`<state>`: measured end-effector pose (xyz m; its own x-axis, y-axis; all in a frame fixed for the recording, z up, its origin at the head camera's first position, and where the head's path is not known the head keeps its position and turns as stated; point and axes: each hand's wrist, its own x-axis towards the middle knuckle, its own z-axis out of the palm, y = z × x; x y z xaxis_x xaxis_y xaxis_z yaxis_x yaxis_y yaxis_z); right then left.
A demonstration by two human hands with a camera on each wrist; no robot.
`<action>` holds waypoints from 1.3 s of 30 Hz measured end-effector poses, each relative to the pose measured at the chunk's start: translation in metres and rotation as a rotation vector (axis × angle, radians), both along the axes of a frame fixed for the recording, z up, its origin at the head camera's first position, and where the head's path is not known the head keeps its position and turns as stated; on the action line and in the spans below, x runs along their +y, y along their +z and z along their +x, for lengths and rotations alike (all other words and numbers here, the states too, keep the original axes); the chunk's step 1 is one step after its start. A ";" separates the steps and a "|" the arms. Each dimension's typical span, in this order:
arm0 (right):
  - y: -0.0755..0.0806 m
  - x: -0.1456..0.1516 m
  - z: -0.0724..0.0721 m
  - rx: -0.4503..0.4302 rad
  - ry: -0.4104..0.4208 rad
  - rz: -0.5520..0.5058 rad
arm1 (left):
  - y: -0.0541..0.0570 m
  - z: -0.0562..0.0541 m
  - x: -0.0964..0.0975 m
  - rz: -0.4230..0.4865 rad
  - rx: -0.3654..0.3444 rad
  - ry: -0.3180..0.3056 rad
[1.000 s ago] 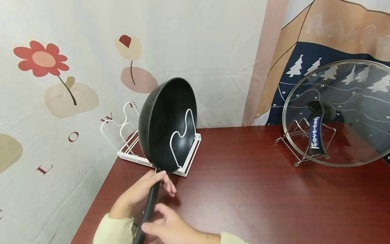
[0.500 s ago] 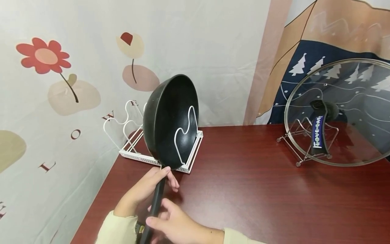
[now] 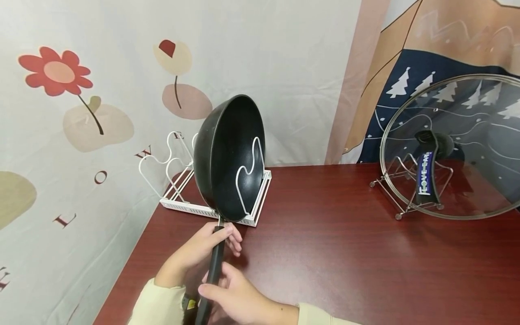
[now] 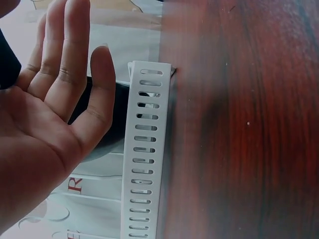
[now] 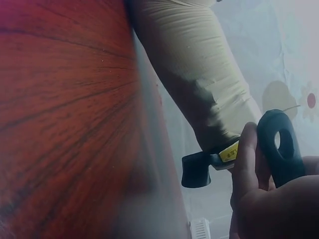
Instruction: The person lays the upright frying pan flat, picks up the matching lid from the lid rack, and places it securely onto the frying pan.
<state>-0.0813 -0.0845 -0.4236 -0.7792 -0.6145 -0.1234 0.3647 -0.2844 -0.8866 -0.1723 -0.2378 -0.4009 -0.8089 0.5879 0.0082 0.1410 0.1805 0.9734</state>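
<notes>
**Black pan [image 3: 233,128] at the white rack [image 3: 187,206]**

Your left hand [image 3: 196,251] is just in front of the white rack. Its thumb lies across the pan's handle [image 3: 215,266], and its fingers stretch out long and loose. Your right hand [image 3: 240,296] is farther in front of the rack and holds the handle near its end, with the thumb on 1 side and the fingers on the other. The pan's bowl is up on its edge between the rack's wire loops, leaning a little, with the hollow side facing right. I can't tell if it touches the rack's bottom. The white rack stands on a red-brown table [image 3: 345,257]. Well to the right of the white rack, a big glass lid [image 3: 483,176] stands up in a small wire stand [image 3: 386,200]. Behind the white rack hangs a pale cloth [image 3: 276,67] with flowers on it.
</notes>
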 end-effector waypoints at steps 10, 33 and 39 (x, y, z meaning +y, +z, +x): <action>-0.001 0.005 -0.004 0.052 0.167 -0.140 | 0.004 0.002 -0.001 0.005 0.010 0.088; 0.000 0.006 -0.007 0.108 0.215 -0.105 | -0.002 0.001 -0.001 0.018 0.049 0.115; 0.000 0.007 -0.007 0.121 0.229 -0.108 | -0.001 0.001 0.001 0.021 0.053 0.113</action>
